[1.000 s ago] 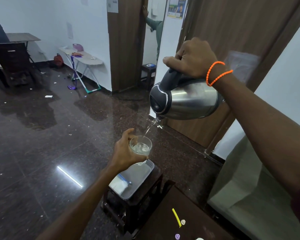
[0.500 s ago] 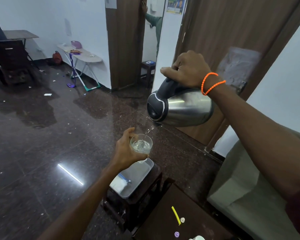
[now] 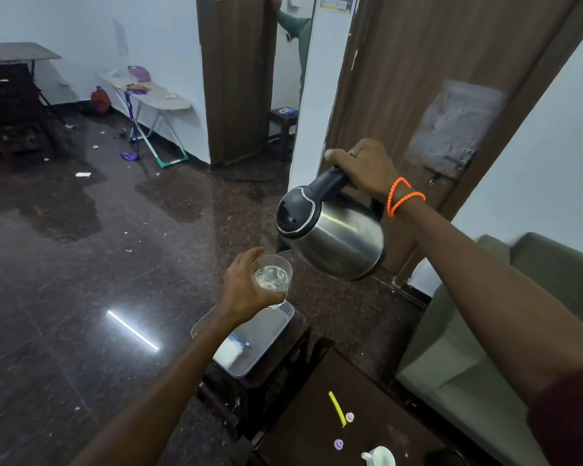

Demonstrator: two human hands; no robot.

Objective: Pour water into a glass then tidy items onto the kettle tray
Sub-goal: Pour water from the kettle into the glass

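Observation:
My right hand (image 3: 367, 168) grips the black handle of a steel kettle (image 3: 337, 238), held in the air and tilted left, its spout just above the rim of a clear glass (image 3: 272, 277). My left hand (image 3: 241, 287) is wrapped around that glass, which holds water. No stream shows between spout and glass. Below the glass lies a grey kettle tray (image 3: 270, 334) on a small dark stool (image 3: 266, 381), with a white packet (image 3: 231, 348) on it.
A dark wooden table (image 3: 317, 432) at the bottom carries a yellow strip (image 3: 337, 408), two small caps and a white cup (image 3: 381, 457). A grey sofa (image 3: 485, 331) stands right. A person leans in the doorway (image 3: 293, 31) behind. Ironing board (image 3: 148, 95) far left.
The kettle has come lower and tipped back toward upright, and the stream of water has stopped. The glass stays in my left hand, with more water in it.

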